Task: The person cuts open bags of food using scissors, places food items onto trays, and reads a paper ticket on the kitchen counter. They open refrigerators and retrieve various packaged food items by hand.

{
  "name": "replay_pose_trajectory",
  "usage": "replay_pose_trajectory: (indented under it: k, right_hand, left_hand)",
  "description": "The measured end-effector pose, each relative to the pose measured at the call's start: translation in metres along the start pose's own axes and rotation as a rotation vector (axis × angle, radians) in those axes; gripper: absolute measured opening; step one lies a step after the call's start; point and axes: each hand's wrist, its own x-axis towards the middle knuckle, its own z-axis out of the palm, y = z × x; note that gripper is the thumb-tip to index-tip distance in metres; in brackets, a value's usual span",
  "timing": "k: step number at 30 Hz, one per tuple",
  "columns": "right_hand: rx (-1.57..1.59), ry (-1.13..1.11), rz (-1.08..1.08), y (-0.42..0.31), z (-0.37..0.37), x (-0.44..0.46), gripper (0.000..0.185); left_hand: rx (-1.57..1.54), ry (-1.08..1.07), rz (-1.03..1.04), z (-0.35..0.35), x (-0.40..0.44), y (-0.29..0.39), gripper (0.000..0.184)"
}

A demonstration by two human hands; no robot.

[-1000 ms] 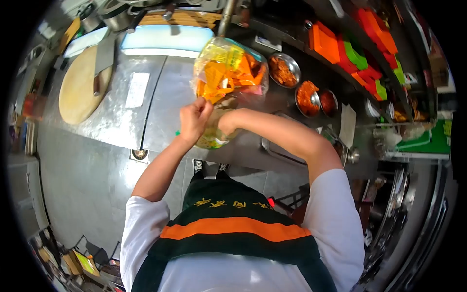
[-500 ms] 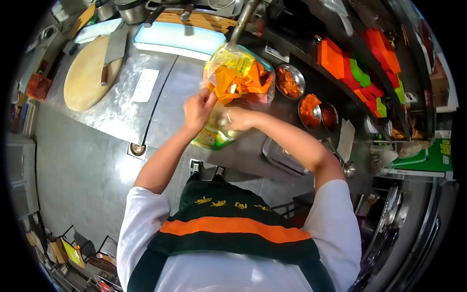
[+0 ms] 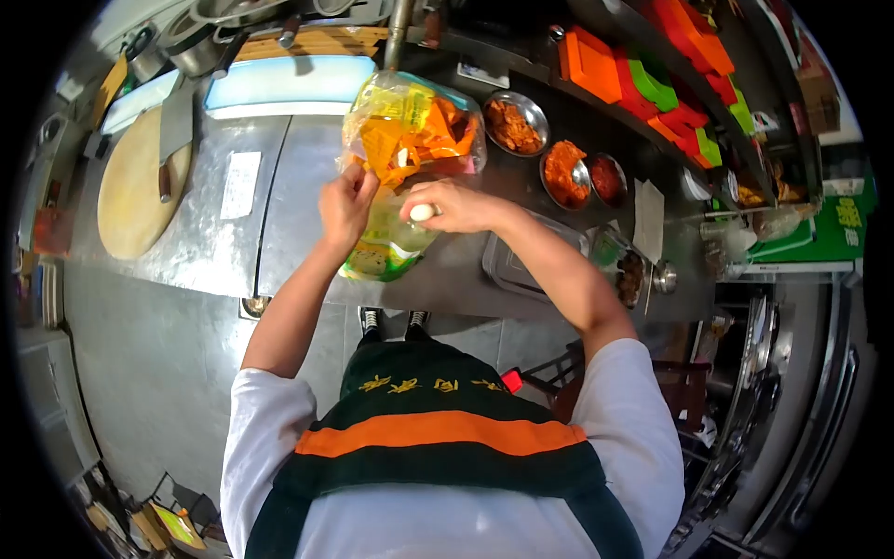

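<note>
My left hand (image 3: 345, 210) pinches the upper rim of a clear plastic bag with green and yellow print (image 3: 380, 247), which lies on the steel counter. Just over that bag, my right hand (image 3: 456, 205) is closed on a small white egg (image 3: 422, 212), its rounded end showing between thumb and fingers. Directly behind both hands sits a larger clear bag (image 3: 410, 107) with crumpled orange packaging inside. A lidded clear plastic container (image 3: 521, 256) is partly covered by my right forearm.
Metal bowls of red-orange food (image 3: 515, 126) stand at the back right, beneath shelves with orange and green bins (image 3: 591, 65). At left, a cleaver (image 3: 175, 130) rests on a round cutting board (image 3: 135, 196). A paper slip (image 3: 240, 184) and a blue-white tray (image 3: 289, 84) are nearby.
My right hand has come up out of the green-printed bag with the white egg in its fingers. My left hand still pinches the bag. The whole view has shifted somewhat.
</note>
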Motion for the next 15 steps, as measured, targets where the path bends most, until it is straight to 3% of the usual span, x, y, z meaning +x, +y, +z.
replay_pose_trajectory:
  k: [2,3,4,6,8,9,11,15]
  right_hand:
    - [0.297,-0.008,0.017,0.001,-0.004,-0.013,0.019]
    - [0.276,0.074,-0.065,0.004,-0.011,-0.024,0.018]
    - [0.215,0.137,-0.018,0.008,-0.019,-0.04,0.02]
    - [0.426,0.213,0.219,0.021,-0.027,-0.083,0.022]
    - [0.277,0.234,0.43,0.061,-0.012,-0.137,0.021]
    - [0.204,0.222,0.698,0.087,0.006,-0.161,0.02]
    - [-0.22,0.181,1.025,0.106,0.036,-0.185,0.022]
    - [-0.15,0.327,1.043,0.116,0.053,-0.202,0.032]
  left_hand:
    - [-0.033,-0.023,0.003,0.002,-0.001,-0.002,0.024]
    - [-0.084,-0.022,0.004,-0.001,-0.002,0.003,0.024]
    - [-0.14,-0.022,0.005,-0.001,-0.003,0.004,0.024]
    - [-0.106,-0.023,0.028,0.001,-0.002,-0.01,0.024]
    - [-0.042,-0.026,0.027,-0.004,-0.005,0.005,0.025]
    - [-0.037,-0.045,0.017,-0.003,-0.005,0.008,0.026]
    - [0.0,-0.059,0.053,-0.004,-0.006,0.019,0.027]
    - [0.032,-0.07,0.042,-0.006,-0.005,0.025,0.027]
